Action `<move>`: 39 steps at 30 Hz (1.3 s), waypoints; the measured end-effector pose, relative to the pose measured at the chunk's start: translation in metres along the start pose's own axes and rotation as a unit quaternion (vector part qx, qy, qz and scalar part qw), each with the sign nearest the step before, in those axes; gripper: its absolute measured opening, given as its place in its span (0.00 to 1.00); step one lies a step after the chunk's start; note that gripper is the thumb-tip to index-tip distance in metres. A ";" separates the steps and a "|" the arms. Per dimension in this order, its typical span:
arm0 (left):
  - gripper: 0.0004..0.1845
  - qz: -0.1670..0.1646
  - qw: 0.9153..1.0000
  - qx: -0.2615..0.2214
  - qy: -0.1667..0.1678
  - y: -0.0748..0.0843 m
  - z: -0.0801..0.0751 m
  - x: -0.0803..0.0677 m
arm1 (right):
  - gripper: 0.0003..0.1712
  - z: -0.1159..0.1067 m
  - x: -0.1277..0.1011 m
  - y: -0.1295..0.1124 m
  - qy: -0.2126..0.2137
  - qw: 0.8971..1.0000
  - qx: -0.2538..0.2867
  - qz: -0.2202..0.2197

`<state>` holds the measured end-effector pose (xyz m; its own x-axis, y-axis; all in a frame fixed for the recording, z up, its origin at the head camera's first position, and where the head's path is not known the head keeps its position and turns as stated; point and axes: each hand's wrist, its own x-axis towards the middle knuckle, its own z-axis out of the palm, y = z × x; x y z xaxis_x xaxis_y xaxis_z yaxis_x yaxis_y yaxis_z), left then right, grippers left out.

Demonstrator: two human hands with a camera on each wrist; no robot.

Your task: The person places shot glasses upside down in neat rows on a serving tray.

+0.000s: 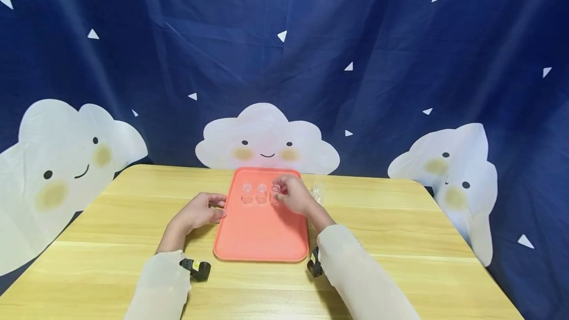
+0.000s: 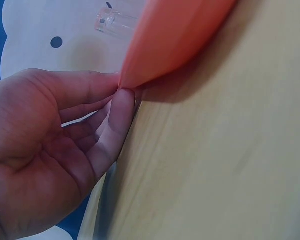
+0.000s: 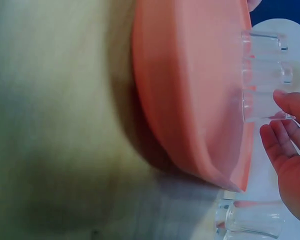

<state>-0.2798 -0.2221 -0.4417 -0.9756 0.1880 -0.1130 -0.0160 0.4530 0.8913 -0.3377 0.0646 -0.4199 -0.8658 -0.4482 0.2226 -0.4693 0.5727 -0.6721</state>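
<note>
Three small clear glasses stand in a row on the orange-red tray (image 1: pixel 262 236), toward its far end, each with its thick base up. The left glass (image 1: pixel 247 198) and the middle glass (image 1: pixel 262 198) are free of the hands. At the right end of the row, my right hand (image 1: pixel 294 195) holds the third glass (image 3: pixel 257 106) near its upturned base, thumb on one side and fingers on the other. My left hand (image 1: pixel 202 210) is at the tray's left edge, where thumb and index finger (image 2: pixel 92 87) pinch the rim.
More clear glasses (image 3: pixel 255 219) stand on the wooden table (image 1: pixel 382 211), just beyond the tray's right side. A dark blue curtain (image 1: pixel 378 28) printed with white clouds hangs behind the table's far edge. Each wrist carries a small black camera (image 1: pixel 200 269).
</note>
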 end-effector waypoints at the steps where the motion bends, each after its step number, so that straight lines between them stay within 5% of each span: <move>1: 0.27 -0.001 1.000 0.000 0.000 0.000 0.000 0.000 | 0.15 0.000 0.000 0.000 0.000 1.000 0.001 0.004; 19: 0.27 -0.010 1.000 0.002 0.001 0.002 0.000 0.000 | 0.15 0.001 -0.001 0.000 -0.003 0.999 -0.001 0.039; 31: 0.27 -0.014 1.000 0.007 0.001 0.002 -0.001 0.000 | 0.19 -0.022 0.000 -0.014 0.007 1.000 -0.025 0.003; 39: 0.27 -0.010 1.000 0.012 -0.003 0.002 0.000 -0.001 | 0.16 -0.039 -0.005 -0.007 0.063 0.997 -0.024 -0.025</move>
<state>-0.2788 -0.2221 -0.4400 -0.9741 0.1835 -0.1321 -0.0290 0.4779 0.8779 -0.3364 0.0893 -0.3887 -0.8549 -0.3888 0.3436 -0.5172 0.5861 -0.6237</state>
